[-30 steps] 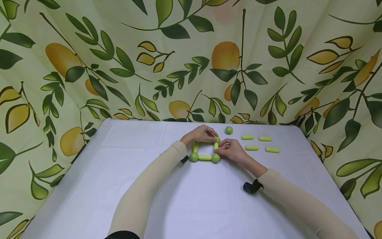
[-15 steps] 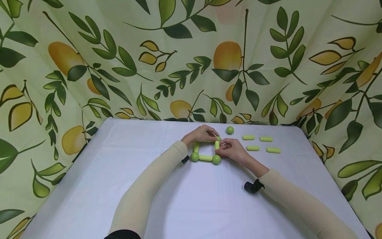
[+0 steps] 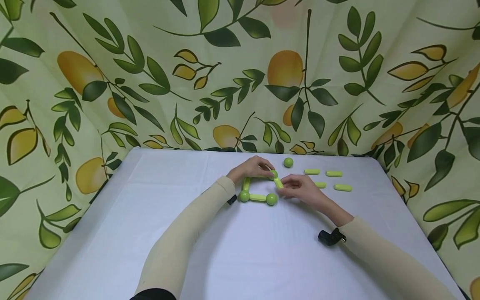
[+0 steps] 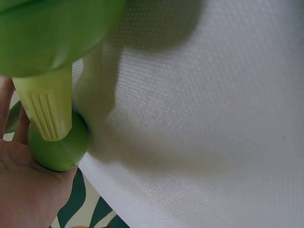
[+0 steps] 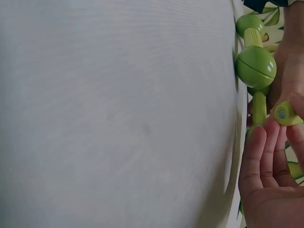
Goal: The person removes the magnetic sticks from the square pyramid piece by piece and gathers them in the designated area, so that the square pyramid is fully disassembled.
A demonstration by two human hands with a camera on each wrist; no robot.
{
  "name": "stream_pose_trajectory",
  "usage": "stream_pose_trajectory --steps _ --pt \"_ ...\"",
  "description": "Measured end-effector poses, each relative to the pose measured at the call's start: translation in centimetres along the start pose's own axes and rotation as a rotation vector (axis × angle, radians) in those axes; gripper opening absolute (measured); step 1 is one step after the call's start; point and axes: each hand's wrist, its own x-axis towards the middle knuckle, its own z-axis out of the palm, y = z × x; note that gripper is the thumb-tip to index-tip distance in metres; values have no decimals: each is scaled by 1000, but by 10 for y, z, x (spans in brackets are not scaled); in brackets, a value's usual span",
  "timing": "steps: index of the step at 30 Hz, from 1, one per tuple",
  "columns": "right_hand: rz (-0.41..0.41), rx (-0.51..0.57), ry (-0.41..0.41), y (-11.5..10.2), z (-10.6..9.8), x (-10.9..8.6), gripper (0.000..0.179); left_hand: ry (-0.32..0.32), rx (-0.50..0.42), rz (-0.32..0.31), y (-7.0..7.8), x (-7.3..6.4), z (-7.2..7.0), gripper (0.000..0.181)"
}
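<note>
On the white cloth in the head view lies a square-like frame of green balls and yellow-green magnetic rods. My left hand pinches the green ball at its far right corner. My right hand holds a magnetic rod by its near end; the far end meets or nearly meets that ball. This rod slants, its near end apart from the near right ball. A silvery disc shows in the rod's tip in the right wrist view. The frame's far left corner is hidden behind my left hand.
Another green ball sits near the table's back edge. Several loose magnetic rods lie to the right of my right hand, one partly covered by it. A leaf-patterned curtain hangs behind the white-covered table.
My right hand has shifted right, swinging the near end of the right-side rod away from the near right ball. The left hand has stayed at the far right ball.
</note>
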Motion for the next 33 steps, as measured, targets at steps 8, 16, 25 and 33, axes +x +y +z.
stream_pose_trajectory --steps 8,16,25,33 --pt "-24 -48 -6 5 -22 -19 26 5 -20 3 -1 -1 1 26" --pt "-53 -89 -61 13 -47 -38 30 7 -21 3 0 -2 2 26" --pt "-66 -91 -65 20 -67 -59 27 1 -24 9 1 -2 2 27" --pt "-76 -133 -37 25 -87 -71 27 3 -27 -3 0 -2 2 26"
